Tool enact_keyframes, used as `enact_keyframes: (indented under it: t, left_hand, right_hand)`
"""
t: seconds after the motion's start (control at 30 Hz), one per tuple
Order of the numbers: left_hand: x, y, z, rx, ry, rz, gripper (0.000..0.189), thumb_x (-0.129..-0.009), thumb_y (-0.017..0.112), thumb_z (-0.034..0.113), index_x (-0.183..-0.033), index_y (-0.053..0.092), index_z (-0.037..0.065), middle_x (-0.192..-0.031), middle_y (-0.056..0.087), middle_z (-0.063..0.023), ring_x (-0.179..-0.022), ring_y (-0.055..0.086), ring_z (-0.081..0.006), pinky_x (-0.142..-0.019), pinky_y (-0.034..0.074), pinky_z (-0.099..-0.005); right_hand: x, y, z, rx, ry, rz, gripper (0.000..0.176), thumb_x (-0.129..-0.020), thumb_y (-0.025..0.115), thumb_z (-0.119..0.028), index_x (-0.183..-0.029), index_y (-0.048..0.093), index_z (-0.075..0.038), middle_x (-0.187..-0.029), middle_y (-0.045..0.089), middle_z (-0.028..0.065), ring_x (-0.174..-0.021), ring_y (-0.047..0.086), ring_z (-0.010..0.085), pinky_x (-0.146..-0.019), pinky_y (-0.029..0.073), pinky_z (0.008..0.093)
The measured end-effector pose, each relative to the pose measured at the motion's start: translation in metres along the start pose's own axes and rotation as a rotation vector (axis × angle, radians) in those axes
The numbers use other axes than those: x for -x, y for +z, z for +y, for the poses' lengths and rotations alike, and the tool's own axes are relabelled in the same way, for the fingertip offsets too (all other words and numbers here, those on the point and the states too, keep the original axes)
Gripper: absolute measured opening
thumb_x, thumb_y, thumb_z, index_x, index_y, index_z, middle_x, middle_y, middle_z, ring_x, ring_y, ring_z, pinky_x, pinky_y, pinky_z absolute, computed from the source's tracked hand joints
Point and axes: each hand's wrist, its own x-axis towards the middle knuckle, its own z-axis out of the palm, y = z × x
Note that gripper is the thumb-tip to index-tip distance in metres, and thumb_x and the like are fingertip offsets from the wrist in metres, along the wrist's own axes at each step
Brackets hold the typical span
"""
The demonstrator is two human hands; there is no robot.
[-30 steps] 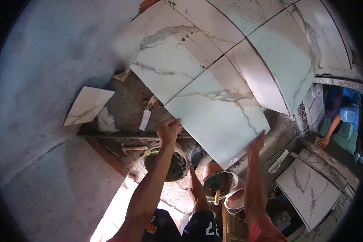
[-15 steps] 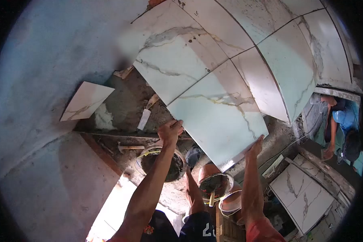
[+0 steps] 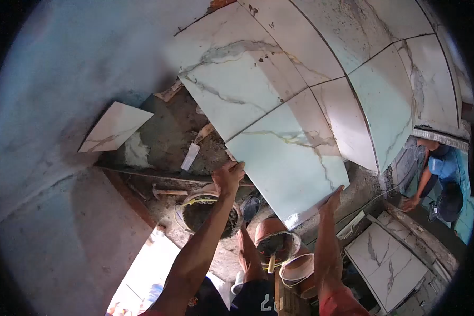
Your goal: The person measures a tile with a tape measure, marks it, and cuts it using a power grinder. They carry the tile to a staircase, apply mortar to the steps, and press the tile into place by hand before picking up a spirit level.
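A large white marble-patterned tile (image 3: 287,168) lies with its far edge along the row of set tiles. My left hand (image 3: 228,178) grips its left edge, the fingers curled at the rim. On the near right edge, my right hand (image 3: 332,200) holds the tile with the thumb on top; its other fingers are partly hidden beneath. Light glints off the near corner. Past the far edge, a set tile (image 3: 237,89) carries grey veins and dark specks of mortar.
Below my arms stand a bucket of mortar (image 3: 197,215), another bucket (image 3: 275,245) and a hammer (image 3: 169,193). A cut tile piece (image 3: 116,126) leans by the left wall. A trowel (image 3: 190,157) lies on rough ground. At right, a co-worker (image 3: 447,179) bends near stacked tiles (image 3: 387,263).
The view has shifted slightly, and the scene sits a little lower around the tile. Both my hands keep their hold on its edges. The co-worker's hand has moved to the left.
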Motion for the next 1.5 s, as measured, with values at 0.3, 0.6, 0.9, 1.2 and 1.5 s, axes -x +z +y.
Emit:
enact_keyframes:
  t: [0.3,0.6,0.9,1.2,1.5]
  left_hand:
    - [0.0,-0.001,0.0,-0.127,0.059,0.018,0.025,-0.075,0.068,0.012,-0.091,0.062,-0.007,-0.074,0.065,-0.0105,-0.062,0.063,-0.0137,-0.056,0.053,-0.0225]
    - [-0.005,-0.002,-0.009,-0.116,0.055,0.004,0.026,-0.075,0.068,0.014,-0.089,0.063,-0.007,-0.072,0.065,-0.0101,-0.061,0.063,-0.0131,-0.055,0.052,-0.022]
    - [-0.005,-0.002,-0.01,-0.113,0.089,0.006,0.029,-0.074,0.069,0.018,-0.09,0.064,-0.006,-0.068,0.065,-0.0091,-0.06,0.062,-0.0111,-0.055,0.05,-0.0223]
    - [-0.008,-0.003,-0.016,-0.152,0.086,0.016,0.027,-0.074,0.069,0.018,-0.09,0.065,-0.003,-0.07,0.066,-0.0091,-0.062,0.063,-0.0116,-0.056,0.05,-0.0227]
    - [-0.009,-0.001,-0.019,-0.147,0.1,0.029,0.024,-0.073,0.069,0.016,-0.089,0.066,-0.001,-0.069,0.066,-0.0089,-0.059,0.062,-0.0114,-0.055,0.048,-0.0236]
  right_hand:
    - [-0.013,-0.007,0.007,-0.108,-0.02,-0.115,0.07,-0.08,0.052,-0.057,-0.124,0.042,-0.003,-0.125,0.045,0.0143,-0.108,0.048,0.0322,-0.087,0.043,0.0497]
    - [-0.015,-0.01,0.007,-0.027,-0.017,-0.033,0.07,-0.081,0.05,-0.057,-0.126,0.041,-0.003,-0.126,0.044,0.0145,-0.107,0.048,0.0323,-0.087,0.042,0.0492]
    - [-0.013,-0.006,0.008,-0.032,-0.05,-0.058,0.072,-0.082,0.046,-0.059,-0.126,0.041,-0.002,-0.125,0.044,0.0151,-0.107,0.048,0.0312,-0.088,0.042,0.0457]
    - [-0.002,-0.008,0.006,-0.022,-0.107,-0.216,0.071,-0.083,0.044,-0.059,-0.128,0.038,-0.003,-0.127,0.042,0.014,-0.109,0.047,0.0298,-0.09,0.042,0.0449]
    - [-0.011,-0.006,0.005,-0.053,0.043,-0.206,0.073,-0.082,0.034,-0.065,-0.135,0.03,-0.014,-0.136,0.034,0.0092,-0.119,0.039,0.0296,-0.096,0.035,0.0461]
